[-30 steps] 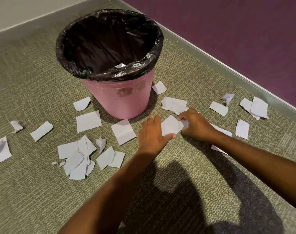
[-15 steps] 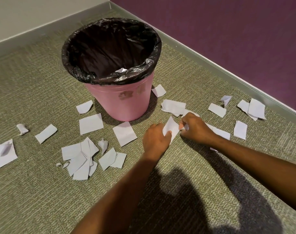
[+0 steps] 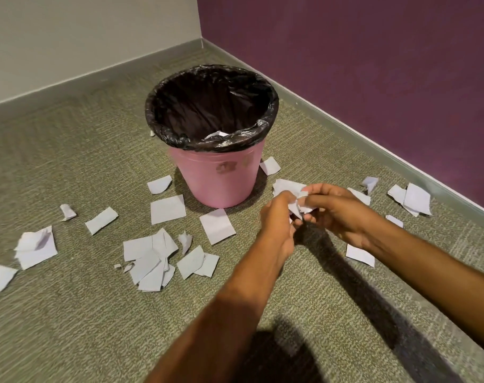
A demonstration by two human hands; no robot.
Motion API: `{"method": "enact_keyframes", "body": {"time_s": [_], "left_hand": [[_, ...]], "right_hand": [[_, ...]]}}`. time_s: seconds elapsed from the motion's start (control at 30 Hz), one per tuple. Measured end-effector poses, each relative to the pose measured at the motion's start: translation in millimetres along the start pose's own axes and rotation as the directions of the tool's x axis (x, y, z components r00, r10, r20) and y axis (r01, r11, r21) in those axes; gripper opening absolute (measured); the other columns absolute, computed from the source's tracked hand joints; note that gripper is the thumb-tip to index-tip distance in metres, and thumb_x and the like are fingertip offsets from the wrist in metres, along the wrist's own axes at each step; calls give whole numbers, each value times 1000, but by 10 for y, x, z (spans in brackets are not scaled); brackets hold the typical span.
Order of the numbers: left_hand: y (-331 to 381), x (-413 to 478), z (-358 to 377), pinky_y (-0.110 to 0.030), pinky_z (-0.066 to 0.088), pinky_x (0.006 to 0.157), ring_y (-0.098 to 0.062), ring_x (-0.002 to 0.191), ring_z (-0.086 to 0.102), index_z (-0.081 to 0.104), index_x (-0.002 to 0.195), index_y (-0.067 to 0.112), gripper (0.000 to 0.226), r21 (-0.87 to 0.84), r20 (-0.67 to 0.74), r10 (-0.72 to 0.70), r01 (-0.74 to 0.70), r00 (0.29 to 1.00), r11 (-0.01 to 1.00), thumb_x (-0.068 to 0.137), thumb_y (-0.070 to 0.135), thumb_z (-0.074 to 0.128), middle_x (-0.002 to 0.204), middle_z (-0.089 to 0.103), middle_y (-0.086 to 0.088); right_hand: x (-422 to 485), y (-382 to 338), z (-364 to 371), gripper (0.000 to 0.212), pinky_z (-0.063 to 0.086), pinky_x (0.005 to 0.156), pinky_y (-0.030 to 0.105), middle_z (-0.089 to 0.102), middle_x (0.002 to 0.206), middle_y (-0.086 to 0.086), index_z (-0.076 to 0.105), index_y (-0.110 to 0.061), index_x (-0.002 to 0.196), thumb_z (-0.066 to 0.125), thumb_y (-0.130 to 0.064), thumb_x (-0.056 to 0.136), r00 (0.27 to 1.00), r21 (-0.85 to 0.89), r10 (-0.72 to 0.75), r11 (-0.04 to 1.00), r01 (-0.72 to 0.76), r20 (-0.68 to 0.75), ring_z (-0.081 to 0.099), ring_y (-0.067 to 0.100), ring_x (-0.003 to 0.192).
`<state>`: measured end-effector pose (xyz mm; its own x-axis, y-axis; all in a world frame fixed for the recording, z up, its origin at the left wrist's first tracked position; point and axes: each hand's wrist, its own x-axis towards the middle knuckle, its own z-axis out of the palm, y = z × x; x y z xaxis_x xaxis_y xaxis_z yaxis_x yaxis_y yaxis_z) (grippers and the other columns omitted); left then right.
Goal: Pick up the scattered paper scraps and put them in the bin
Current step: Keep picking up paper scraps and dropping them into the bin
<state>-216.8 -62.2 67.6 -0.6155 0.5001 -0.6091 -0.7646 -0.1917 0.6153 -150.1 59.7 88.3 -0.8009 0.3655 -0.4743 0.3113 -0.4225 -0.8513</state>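
Observation:
A pink bin (image 3: pixel 221 175) lined with a black bag stands on the carpet, a bit of paper showing inside it. My left hand (image 3: pixel 278 219) and my right hand (image 3: pixel 337 211) are raised together just right of the bin, both pinching a crumpled white paper scrap (image 3: pixel 301 207) between them. Several white scraps lie around: a pile (image 3: pixel 149 252) to the left front, a flat one (image 3: pixel 217 225) in front of the bin, one (image 3: pixel 167 209) beside it, and more (image 3: pixel 412 199) at the right near the wall.
The bin stands near a room corner: a beige wall (image 3: pixel 83 37) behind, a purple wall (image 3: pixel 373 64) to the right, with grey skirting (image 3: pixel 373 139) along both. Olive carpet (image 3: pixel 97 313) covers the floor; my arms cast shadows on it.
Both hands have lifted off the carpet with the scrap that lay between them, and it is now crumpled. The view has tilted up, showing more wall.

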Motion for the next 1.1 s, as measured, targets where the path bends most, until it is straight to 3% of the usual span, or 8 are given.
{"method": "enact_keyframes", "body": {"time_s": [0.2,0.33,0.5,0.6,0.73,0.8,0.87,1.1], "left_hand": [[302,-325,367,-29,46,62,-18,72,56,69,94,12,18,-194,-25,84,-87,996,977,79,11,60,89,64,-6],[505,-535,572,-25,47,59,-10,66,58,68,99,14,21,-288,-34,193,-195,981,938,80,10,60,87,64,-1],[892,-714,718,-26,44,56,-11,60,55,64,83,16,6,-371,-92,293,-306,952,877,85,11,61,72,60,1],[1155,-748,731,-28,46,59,-14,65,58,66,93,12,11,-351,-102,365,-377,925,857,83,16,62,79,61,-3],[1474,-770,707,-35,49,67,-24,76,62,67,98,11,25,-308,-169,382,-417,908,855,77,25,63,86,64,-7],[1621,-782,671,-34,47,66,-24,72,62,66,88,12,14,-334,-139,387,-411,911,848,89,23,57,77,64,-6],[1769,-755,603,-31,44,61,-20,61,59,63,76,14,29,-408,-69,350,-347,934,845,99,29,53,63,62,-2],[1983,-527,213,-31,40,62,-30,82,57,57,92,13,72,-378,20,368,-334,930,864,82,84,54,88,70,-16]], "right_hand": [[-262,-488,249,25,55,63,25,75,97,12,72,-3,118,73,1,93,960,-130,-267,958,255,-87,67,16,79],[-436,-710,476,25,54,73,31,76,112,21,75,-6,118,72,-2,93,892,-222,-448,878,425,-63,69,20,91],[-482,-948,829,22,52,68,20,75,98,2,76,-6,117,71,-4,96,787,-272,-615,766,583,-43,68,7,84],[-394,-1085,1040,19,55,73,24,77,102,3,76,-9,116,73,-16,99,754,-272,-656,730,627,-25,70,11,88],[-280,-1186,1316,18,54,72,23,73,98,-1,75,-13,117,69,-26,105,755,-266,-655,728,632,0,67,8,83],[-252,-1224,1443,24,53,69,21,74,95,-1,74,-12,120,63,-31,109,795,-232,-606,771,593,20,69,6,79],[-234,-1271,1545,34,54,73,23,79,98,0,73,-13,121,56,-41,111,838,-178,-543,822,541,42,73,9,85],[-73,-1404,1637,79,52,114,40,64,146,15,54,-11,150,43,-73,103,931,-14,-351,935,354,98,66,25,133]]}}
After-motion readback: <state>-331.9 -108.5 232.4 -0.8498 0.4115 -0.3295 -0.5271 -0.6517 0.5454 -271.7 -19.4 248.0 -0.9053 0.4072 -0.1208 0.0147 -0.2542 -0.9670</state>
